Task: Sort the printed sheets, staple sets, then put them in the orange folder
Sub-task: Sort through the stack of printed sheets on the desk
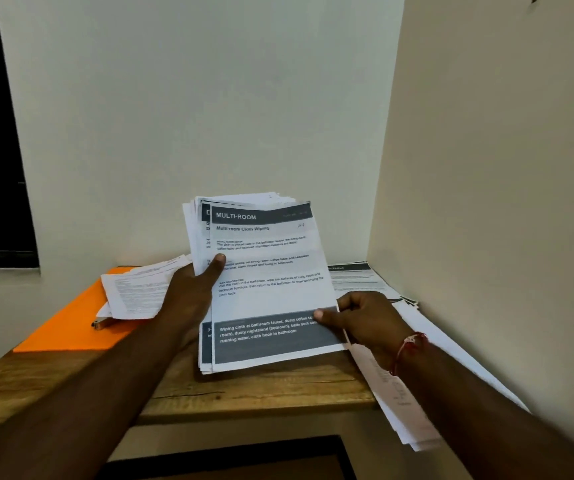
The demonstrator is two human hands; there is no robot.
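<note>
A stack of printed sheets (264, 271) stands tilted up above the wooden table (251, 386), its top page headed "MULTI-ROOM". My left hand (192, 292) grips the stack's left edge, thumb on the front. My right hand (365, 317) pinches the top sheet's lower right edge. The orange folder (71, 327) lies flat at the table's left. On the folder rests a smaller pile of sheets (140, 289). A stapler (100, 323) peeks out under that pile's near edge.
More printed sheets (382, 296) lie spread along the table's right side by the wall, some hanging over the front edge. Walls close in the table at the back and right. A dark window is at the upper left.
</note>
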